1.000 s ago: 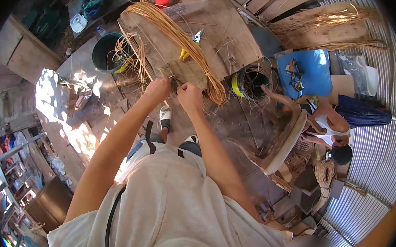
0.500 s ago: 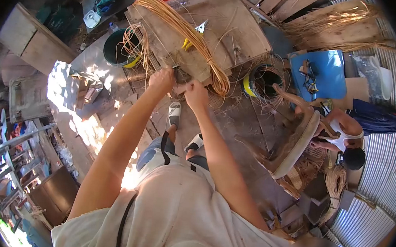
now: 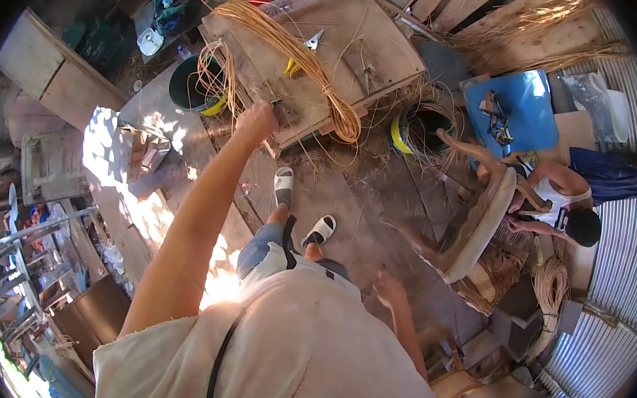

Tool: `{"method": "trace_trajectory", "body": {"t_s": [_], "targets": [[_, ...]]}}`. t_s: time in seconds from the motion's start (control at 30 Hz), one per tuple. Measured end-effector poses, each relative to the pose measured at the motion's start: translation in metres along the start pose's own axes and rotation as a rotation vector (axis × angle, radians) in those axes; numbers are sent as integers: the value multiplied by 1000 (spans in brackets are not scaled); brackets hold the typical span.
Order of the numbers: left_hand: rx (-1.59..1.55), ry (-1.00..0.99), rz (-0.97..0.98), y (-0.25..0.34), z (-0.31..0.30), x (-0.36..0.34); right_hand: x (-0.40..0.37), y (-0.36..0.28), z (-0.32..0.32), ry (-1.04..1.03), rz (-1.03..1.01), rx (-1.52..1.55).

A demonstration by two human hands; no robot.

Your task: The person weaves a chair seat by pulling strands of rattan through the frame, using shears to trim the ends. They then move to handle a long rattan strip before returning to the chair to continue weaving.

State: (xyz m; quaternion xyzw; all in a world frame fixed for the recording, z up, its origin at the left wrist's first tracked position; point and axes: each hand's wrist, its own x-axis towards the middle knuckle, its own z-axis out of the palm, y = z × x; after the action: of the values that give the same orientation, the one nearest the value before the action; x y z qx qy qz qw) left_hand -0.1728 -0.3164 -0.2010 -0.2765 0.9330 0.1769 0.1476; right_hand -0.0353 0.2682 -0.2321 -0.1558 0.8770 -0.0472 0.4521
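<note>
My left hand is closed at the near corner of the wooden worktable. A small dark piece shows at its fingertips, but what it holds is too small to make out. Low at my right side, away from the table, hangs my right hand, a little blurred, its fingers apart and nothing visible in them. On the tabletop lies a long tied bundle of rattan strands, its looped end over the table's edge. Pliers with yellow handles rest beside the bundle.
Left of the table stands a dark bucket with coiled strands; another bucket is at its right. A curved wooden chair frame stands to my right, with a seated co-worker behind it. A blue panel lies beyond.
My right hand has left the table edge and dropped back to my right side. My left hand stays at the table corner, now slightly further left.
</note>
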Motion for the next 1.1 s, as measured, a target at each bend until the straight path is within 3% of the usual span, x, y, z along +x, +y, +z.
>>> {"method": "trace_trajectory", "body": {"t_s": [0.03,0.07,0.1,0.17,0.2,0.27,0.4,0.47,0.57,0.67,0.7,0.73,0.8,0.83,0.87,0.9,0.93,0.97,1.0,1.07,1.1], "targets": [[-10,-10,-30,-1,1,2,55,-12,8,82,-47,-243],[-2,-13,-25,0,-2,2,64,-108,-77,141,-152,43],[-4,-30,-31,3,-6,0,92,-162,-105,347,-405,252],[-7,-43,-35,7,-7,-3,142,-263,-154,541,-670,294],[7,-48,-42,6,-5,-3,174,-299,-157,561,-696,370],[27,-45,-47,2,-3,4,193,-352,-177,516,-477,301],[-18,-38,-69,4,-4,2,233,-362,-163,570,-407,493],[24,-109,-80,7,-12,0,221,-364,-173,480,-397,756],[23,-62,-76,4,-1,4,223,-365,-175,535,-481,723],[25,-5,-29,-1,8,4,213,-321,-146,574,-456,747],[31,-6,-27,-2,10,4,192,-282,-132,552,-683,731],[16,-3,-30,-3,13,2,146,-253,-126,400,-411,922],[7,9,-23,1,7,6,75,-163,-81,354,-188,926],[13,-41,-26,5,3,1,31,-111,-60,382,-205,847],[20,-86,-29,9,-2,-2,-20,-62,-30,404,-60,822],[27,-73,-19,11,-5,2,-71,-14,-15,283,50,945],[35,-68,-37,11,-3,3,-121,33,8,290,175,811],[42,-69,-60,8,4,1,-166,72,30,237,250,991],[49,-62,-50,4,12,1,-196,109,66,335,279,950],[58,30,-19,-11,25,12,-223,148,95,339,229,1074],[115,-67,45,-17,24,13,-230,145,92,331,181,1171]]}}
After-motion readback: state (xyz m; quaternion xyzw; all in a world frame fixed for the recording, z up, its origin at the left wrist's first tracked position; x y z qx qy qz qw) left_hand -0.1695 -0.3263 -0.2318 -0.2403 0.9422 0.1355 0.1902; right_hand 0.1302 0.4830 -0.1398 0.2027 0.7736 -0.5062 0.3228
